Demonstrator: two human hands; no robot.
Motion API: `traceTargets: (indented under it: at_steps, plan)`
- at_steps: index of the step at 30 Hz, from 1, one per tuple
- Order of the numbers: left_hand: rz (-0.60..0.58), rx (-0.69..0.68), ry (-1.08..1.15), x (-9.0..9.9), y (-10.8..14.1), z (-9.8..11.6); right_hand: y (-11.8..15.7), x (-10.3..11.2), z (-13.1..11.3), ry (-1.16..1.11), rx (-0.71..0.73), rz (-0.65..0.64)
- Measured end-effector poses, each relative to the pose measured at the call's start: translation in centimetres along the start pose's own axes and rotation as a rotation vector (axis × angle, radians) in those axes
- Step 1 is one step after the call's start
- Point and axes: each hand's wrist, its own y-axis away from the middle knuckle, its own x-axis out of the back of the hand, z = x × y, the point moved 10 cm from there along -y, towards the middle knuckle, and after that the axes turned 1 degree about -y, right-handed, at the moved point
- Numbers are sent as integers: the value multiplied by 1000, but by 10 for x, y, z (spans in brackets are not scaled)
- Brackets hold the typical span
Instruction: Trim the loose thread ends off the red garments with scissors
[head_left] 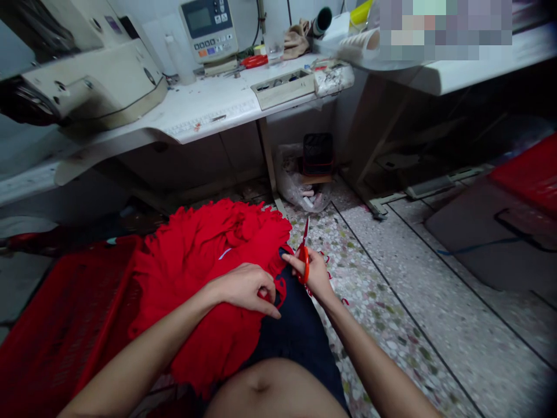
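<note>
No legible txt, ctrl panel (pixel 209 30) too small

Bare forearms (pixel 148 342) angled inward, left hand (pixel 246 288) curled in a pinch, right hand (pixel 313 274) closed, index finger (pixel 290 261) extended

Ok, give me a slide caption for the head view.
Right hand holds red-handled scissors beside red fabric on the lap, which the left hand pinches.

hands: 2, left hand (pixel 246 287) and right hand (pixel 311 273) | scissors (pixel 303 261): 1 pair | red cloth (pixel 204 290): 1 heap | red baskets (pixel 56 331): 2, seemingly, one only partly seen | sewing machines (pixel 91 75): 1 | control panels (pixel 209 29): 1 | tables (pixel 209 110): 2 | plastic bags (pixel 296 186): 1
</note>
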Motion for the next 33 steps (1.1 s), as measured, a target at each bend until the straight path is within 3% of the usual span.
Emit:
traceTargets:
  at_steps: [4, 9, 15, 18, 21, 24, 28, 30, 33]
  plan:
    - [94, 88, 224, 16, 1, -8, -42, -10, -21, -111, 78, 78]
    - [297, 137, 364, 53, 10, -20, -79, -23, -20, -122, 72, 71]
    - [622, 187, 330, 93, 14, -57, -83, -28, -30, -145, 105, 99]
    - [736, 199, 381, 99, 12, -77, -69, -29, -44, -162, 128, 63]
    - [702, 195, 436, 91, 3, -83, -47, -30, -63, -181, 194, -35]
    - [491, 156, 496, 72, -8, -74, -26, -30, -66, -177, 188, -116]
    - [215, 134, 518, 46, -12, -60, -6, -22, -43, -185, 95, -116]
    - [182, 158, 504, 41, -10, -60, 6, -16, -26, -123, 59, -100]
    - [239, 180, 540, 44, -9, -65, 30, -3, 2, 8, -3, -54]
